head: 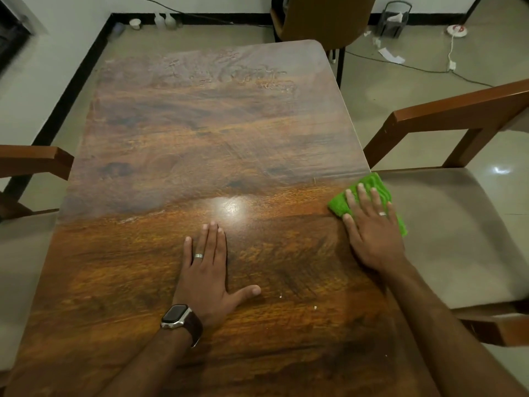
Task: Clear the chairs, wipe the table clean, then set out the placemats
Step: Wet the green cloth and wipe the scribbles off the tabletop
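Wood desk [177, 144] is lying bare; left hand [210, 270] is resting flat, fingers straight; right hand [372, 224] is pressing flat on one green cloth [369, 186]; three chairs around.

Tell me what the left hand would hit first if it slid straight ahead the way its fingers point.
Nothing, as far as the picture shows. The left hand lies flat on the table, fingers pointing toward the far end; only bare, streaky tabletop lies ahead, then probably the far chair beyond the edge.
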